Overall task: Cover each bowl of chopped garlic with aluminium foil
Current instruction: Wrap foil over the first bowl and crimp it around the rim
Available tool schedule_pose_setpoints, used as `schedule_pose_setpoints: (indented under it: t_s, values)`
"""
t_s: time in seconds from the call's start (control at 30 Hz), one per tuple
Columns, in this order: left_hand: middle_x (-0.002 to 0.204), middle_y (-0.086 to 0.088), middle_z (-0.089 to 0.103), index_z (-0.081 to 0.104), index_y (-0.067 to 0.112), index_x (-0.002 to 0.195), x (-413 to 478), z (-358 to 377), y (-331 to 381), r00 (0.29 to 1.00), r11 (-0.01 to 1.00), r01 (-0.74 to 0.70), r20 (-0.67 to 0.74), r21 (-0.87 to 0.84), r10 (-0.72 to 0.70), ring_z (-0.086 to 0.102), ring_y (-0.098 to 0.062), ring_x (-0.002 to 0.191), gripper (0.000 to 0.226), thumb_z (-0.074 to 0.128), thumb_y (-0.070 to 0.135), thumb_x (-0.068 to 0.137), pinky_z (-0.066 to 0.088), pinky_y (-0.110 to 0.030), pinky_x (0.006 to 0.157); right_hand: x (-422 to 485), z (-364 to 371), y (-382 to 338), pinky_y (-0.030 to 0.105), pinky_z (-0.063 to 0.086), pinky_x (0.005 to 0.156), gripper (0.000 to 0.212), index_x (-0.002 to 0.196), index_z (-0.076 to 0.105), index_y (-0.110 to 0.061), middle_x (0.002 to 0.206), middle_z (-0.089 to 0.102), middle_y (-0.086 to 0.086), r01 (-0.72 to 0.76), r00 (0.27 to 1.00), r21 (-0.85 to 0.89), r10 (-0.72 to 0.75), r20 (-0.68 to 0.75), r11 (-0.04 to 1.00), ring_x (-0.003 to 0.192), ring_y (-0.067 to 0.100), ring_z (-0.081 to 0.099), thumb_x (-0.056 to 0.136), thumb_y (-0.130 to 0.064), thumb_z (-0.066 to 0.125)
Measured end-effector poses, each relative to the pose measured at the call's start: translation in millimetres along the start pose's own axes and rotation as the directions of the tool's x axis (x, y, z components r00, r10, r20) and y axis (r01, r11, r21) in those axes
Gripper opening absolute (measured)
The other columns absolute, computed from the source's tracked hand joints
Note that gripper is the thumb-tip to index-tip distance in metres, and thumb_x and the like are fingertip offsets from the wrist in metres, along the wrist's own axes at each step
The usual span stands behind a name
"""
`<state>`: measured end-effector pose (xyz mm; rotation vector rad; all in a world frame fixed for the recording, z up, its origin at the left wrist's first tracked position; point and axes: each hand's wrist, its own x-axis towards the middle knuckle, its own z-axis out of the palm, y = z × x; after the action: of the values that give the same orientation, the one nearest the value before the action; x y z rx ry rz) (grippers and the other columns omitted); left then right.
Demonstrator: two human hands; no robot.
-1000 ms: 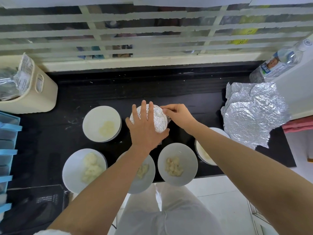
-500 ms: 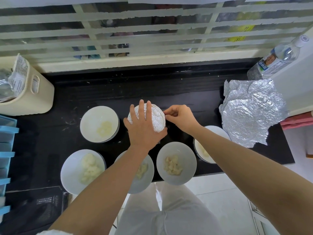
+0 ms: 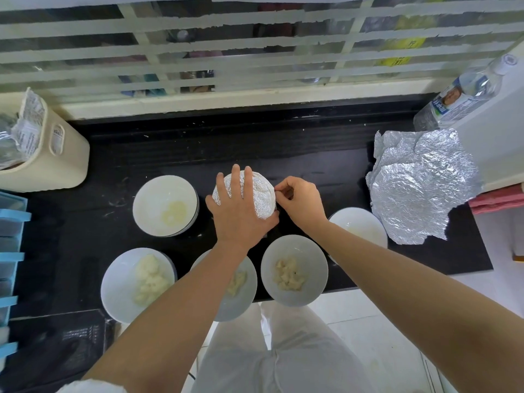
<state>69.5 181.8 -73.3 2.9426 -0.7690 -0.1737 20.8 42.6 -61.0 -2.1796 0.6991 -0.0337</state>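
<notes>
A foil-covered bowl stands in the middle of the black counter. My left hand lies flat on top of the foil, fingers straight. My right hand pinches the foil edge at the bowl's right rim. Around it stand several uncovered white bowls of chopped garlic: back left, front left, one under my left forearm, front middle and one right behind my right forearm. A stack of crumpled foil sheets lies at the right.
A cream bin with wrappers stands at the back left. A water bottle lies on a white ledge at the back right. Blue plastic racks line the left edge. The front bowls overhang the counter's front edge.
My right hand's fingers have shifted slightly along the foil rim on the right side. My left hand stays pressed on the covered bowl.
</notes>
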Motion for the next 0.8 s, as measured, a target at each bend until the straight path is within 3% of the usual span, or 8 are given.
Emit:
schedule_pose_setpoints:
  t_s: [0.17, 0.3, 0.47, 0.67, 0.73, 0.8]
  values:
    - [0.16, -0.007, 0.024, 0.02, 0.018, 0.154, 0, 0, 0, 1.0, 1.0, -0.002, 0.001, 0.013, 0.002, 0.026, -0.039, 0.143, 0.108, 0.034, 0.083, 0.069, 0.039, -0.06, 0.096, -4, -3, -1, 0.025, 0.056, 0.076, 0.012, 0.089, 0.076, -0.014, 0.078, 0.069, -0.008, -0.036, 0.999, 0.096, 0.033, 0.033, 0.995, 0.073, 0.008, 0.065, 0.085, -0.009, 0.066]
    - [0.161, -0.006, 0.022, 0.018, 0.019, 0.154, 0, -2, 1, 1.0, 1.0, 0.005, 0.015, 0.004, -0.005, 0.025, -0.038, 0.144, 0.109, 0.026, 0.085, 0.068, 0.038, -0.06, 0.097, -12, -6, 2, 0.021, 0.054, 0.082, 0.017, 0.101, 0.076, -0.011, 0.097, 0.074, 0.001, -0.094, 0.993, 0.245, 0.074, 0.092, 0.965, 0.086, 0.01, 0.069, 0.088, -0.014, 0.067]
    - [0.161, -0.008, 0.023, 0.021, 0.018, 0.154, 0, -1, 0, 1.0, 1.0, 0.015, 0.007, -0.014, -0.015, 0.025, -0.039, 0.144, 0.108, 0.032, 0.085, 0.071, 0.038, -0.061, 0.097, -15, 2, 5, 0.035, 0.056, 0.09, 0.022, 0.107, 0.075, -0.012, 0.101, 0.075, 0.003, -0.167, 0.984, 0.348, 0.136, 0.114, 0.922, 0.093, 0.013, 0.069, 0.087, -0.01, 0.067]
    - [0.164, -0.011, 0.01, 0.005, 0.008, 0.156, -2, -8, -1, 0.992, 0.985, 0.119, 0.065, -0.121, -0.112, 0.011, -0.037, 0.149, 0.129, 0.052, 0.088, 0.066, 0.028, -0.063, 0.108, 4, -4, -10, 0.028, 0.055, 0.086, 0.021, 0.107, 0.075, -0.014, 0.1, 0.075, 0.001, -0.133, 0.982, 0.243, 0.094, 0.165, 0.961, 0.087, 0.012, 0.068, 0.09, -0.01, 0.064]
    - [0.162, -0.015, 0.014, 0.007, 0.005, 0.155, -5, -11, 0, 0.983, 0.973, 0.181, 0.041, -0.145, -0.177, 0.013, -0.037, 0.149, 0.131, 0.057, 0.086, 0.065, 0.025, -0.06, 0.112, 14, -5, -15, 0.027, 0.053, 0.085, 0.021, 0.108, 0.074, -0.016, 0.101, 0.074, 0.001, -0.108, 0.976, 0.185, 0.069, 0.206, 0.977, 0.091, 0.013, 0.068, 0.092, -0.012, 0.062]
    - [0.16, -0.018, 0.022, 0.017, 0.005, 0.154, -7, -11, -1, 0.987, 0.981, 0.154, -0.018, -0.116, -0.157, 0.019, -0.039, 0.147, 0.126, 0.057, 0.085, 0.065, 0.027, -0.059, 0.112, 22, -4, -18, 0.029, 0.053, 0.089, 0.022, 0.11, 0.074, -0.017, 0.104, 0.074, 0.0, -0.101, 0.965, 0.141, 0.063, 0.255, 0.985, 0.095, 0.012, 0.067, 0.092, -0.014, 0.061]
